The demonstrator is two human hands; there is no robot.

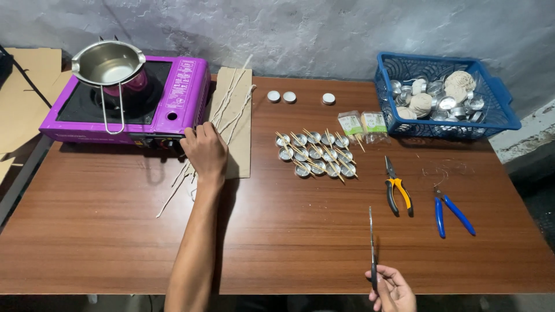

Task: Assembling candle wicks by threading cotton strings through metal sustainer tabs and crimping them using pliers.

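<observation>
Fingers of the left hand curl downward onto a bundle of long pale waxed wick strings; they press or pinch the strands near their lower ends, though whether any strand is truly gripped cannot be told from the head view; the strings lie fanned across a flat brown cardboard sheet, which seems placed to keep wax off the reddish-brown wooden table. Just left of those fingers stands a purple portable gas stove carrying a small steel melting pot with a wire handle, close enough that dipped strings could be laid out at once.

At the bottom edge, the right hand is closed around the handles of a pair of dark slim scissors; the blades point straight up the table away from the body, shut or nearly so, held ready rather than cutting.

Beyond the scissor tips, well apart from both hands, sits a cluster of small round silver tealight cups, each crossed by thin wooden sticks that appear to hold wicks centred. To the right of the scissors lie yellow-handled pliers and blue-handled cutters; farther off is a blue plastic basket of spare cups and string balls.
</observation>
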